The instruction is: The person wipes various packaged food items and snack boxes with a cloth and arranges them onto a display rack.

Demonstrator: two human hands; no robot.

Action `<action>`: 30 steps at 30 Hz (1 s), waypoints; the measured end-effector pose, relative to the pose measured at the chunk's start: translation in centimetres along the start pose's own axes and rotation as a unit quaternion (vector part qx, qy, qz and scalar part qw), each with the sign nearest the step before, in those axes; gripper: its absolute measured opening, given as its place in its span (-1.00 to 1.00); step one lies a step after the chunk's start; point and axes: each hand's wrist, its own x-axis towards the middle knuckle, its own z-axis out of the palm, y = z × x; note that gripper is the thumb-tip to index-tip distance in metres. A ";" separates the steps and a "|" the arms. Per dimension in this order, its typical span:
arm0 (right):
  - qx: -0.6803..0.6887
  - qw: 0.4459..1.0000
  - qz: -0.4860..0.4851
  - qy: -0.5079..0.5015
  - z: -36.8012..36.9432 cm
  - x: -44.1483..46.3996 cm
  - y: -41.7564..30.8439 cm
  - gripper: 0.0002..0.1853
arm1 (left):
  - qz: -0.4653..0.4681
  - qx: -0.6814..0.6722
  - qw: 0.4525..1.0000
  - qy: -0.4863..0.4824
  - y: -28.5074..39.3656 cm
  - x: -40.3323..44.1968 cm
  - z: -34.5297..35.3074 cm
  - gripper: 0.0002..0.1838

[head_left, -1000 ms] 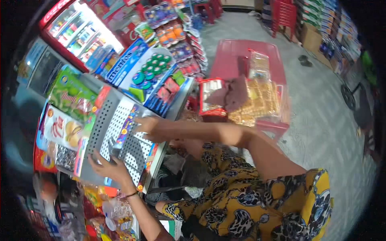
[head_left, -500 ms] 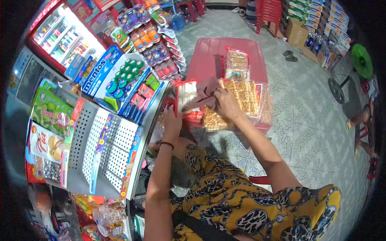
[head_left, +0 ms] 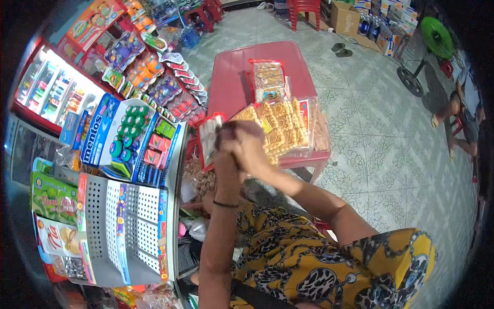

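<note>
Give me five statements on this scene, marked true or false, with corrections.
1. Left hand and right hand meet at the brown cloth. True.
2. The dark bracelet is on the right wrist. False: it is on the left wrist.
3. Packaged golden biscuits lie on the red table. True.
4. The green fan stands on the table. False: the fan stands on the floor.
5. The Mentos display holds green-lidded containers. True.
</note>
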 end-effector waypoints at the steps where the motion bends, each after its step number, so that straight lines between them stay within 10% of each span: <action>1: -0.011 1.000 -0.024 -0.014 0.9 -0.8 -0.1 -0.85 | -0.009 -0.025 1.000 0.009 -0.2 0.9 -2.3 -0.70; 4: 0.150 0.988 0.026 0.020 5.4 -2.4 1.9 -0.83 | -0.057 0.008 0.996 0.066 0.8 1.6 -4.1 -0.71; 5: -0.058 0.996 -0.042 -0.046 5.1 -2.7 1.9 -0.83 | -0.065 0.039 0.994 0.079 1.2 1.7 -4.1 -0.69; 7: -0.485 0.838 -0.241 -0.065 4.1 -3.1 1.1 -0.81 | -0.087 0.013 0.996 0.027 2.1 1.5 -3.6 -0.64; 8: -0.222 0.948 -0.221 -0.058 4.6 -3.5 1.4 -0.93 | -0.085 0.004 0.995 0.042 2.4 1.2 -3.2 -0.62; 11: 0.207 0.975 -0.001 -0.081 4.5 -4.1 -0.2 -0.82 | -0.108 -0.012 0.992 0.069 3.5 -0.1 -2.0 -0.55; 14: 0.102 0.980 -0.022 -0.169 2.7 -3.1 -0.8 -0.82 | -0.088 0.025 0.995 0.048 3.1 2.6 -7.2 -0.57; 16: 0.065 0.967 -0.235 -0.067 1.7 -1.5 -0.9 -0.82 | -0.031 0.013 0.999 0.016 3.9 4.2 -8.9 -0.64; 18: 0.283 0.941 -0.149 -0.109 2.6 1.1 2.5 -0.77 | 0.023 0.148 0.987 0.063 6.3 4.1 -9.5 -0.72; 22: -0.021 0.975 -0.197 0.097 -3.9 10.2 2.8 -0.72 | 0.008 0.091 0.969 0.229 8.0 3.3 -12.4 -0.74; 30: -0.267 0.954 -0.138 -0.002 -4.1 15.1 11.6 -0.57 | -0.047 0.348 0.913 0.209 6.1 -2.0 -9.8 -0.77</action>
